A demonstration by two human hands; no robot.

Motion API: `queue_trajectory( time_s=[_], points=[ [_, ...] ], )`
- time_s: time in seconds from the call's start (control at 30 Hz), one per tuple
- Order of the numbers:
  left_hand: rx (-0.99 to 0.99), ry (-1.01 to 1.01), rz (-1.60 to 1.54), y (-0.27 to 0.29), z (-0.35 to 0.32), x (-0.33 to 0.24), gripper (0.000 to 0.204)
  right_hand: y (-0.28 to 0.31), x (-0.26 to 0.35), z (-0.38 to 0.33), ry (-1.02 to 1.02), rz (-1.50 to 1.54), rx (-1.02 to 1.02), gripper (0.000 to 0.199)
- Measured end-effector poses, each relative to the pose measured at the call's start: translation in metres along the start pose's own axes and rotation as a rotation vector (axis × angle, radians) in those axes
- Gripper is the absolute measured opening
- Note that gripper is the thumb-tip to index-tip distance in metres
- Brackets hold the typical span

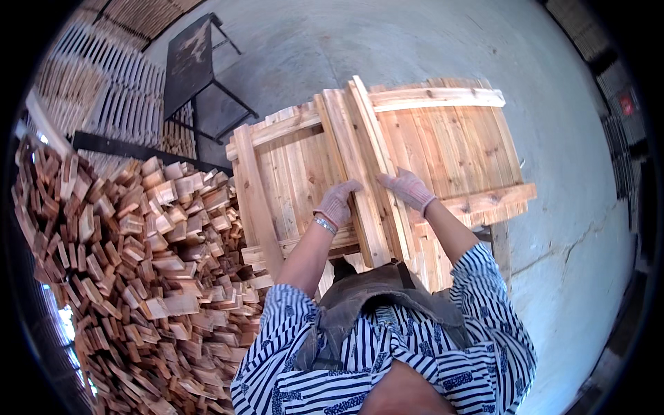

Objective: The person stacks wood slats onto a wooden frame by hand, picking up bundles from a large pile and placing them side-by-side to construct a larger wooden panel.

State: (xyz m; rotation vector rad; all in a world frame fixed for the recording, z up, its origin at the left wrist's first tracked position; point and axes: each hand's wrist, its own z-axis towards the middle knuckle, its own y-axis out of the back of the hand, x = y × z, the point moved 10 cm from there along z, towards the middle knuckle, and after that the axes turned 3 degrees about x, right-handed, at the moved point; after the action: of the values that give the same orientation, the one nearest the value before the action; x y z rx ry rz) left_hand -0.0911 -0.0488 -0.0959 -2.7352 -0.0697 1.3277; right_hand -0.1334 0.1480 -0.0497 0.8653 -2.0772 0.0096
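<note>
Both my hands wear pale knitted gloves and rest on long planks lying across the middle of a slatted wooden panel [439, 142]. My left hand [336, 202] is closed at the outer edge of the left plank [346, 142], its thumb on the plank's top face. My right hand [409, 191] holds the outer side of the right plank [370, 117], which appears tilted on edge, with fingers pointing inward. The fingertips under the planks are hidden. Crosspieces run along the far and near sides of the panel, and a loose-looking batten [256, 194] lies at its left end.
A large heap of short wood pieces [166, 263] fills the left side, close to the panel. Beyond it stand a dark metal table [190, 62] and stacked slatted panels [104, 76]. Grey concrete floor [567, 194] stretches to the right; more stacks line the far right edge.
</note>
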Motion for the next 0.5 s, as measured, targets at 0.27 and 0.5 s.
queue_trajectory(
  time_s=[0.27,0.5],
  points=[
    [0.047,0.034,-0.583,0.061,-0.045,0.024,0.055,0.051,-0.012,-0.013,0.247,0.099,-0.276,0.084],
    [-0.195,-0.221,-0.203,0.122,-0.050,0.007,0.060,0.078,-0.065,0.000,-0.051,-0.274,-0.253,0.091]
  ],
)
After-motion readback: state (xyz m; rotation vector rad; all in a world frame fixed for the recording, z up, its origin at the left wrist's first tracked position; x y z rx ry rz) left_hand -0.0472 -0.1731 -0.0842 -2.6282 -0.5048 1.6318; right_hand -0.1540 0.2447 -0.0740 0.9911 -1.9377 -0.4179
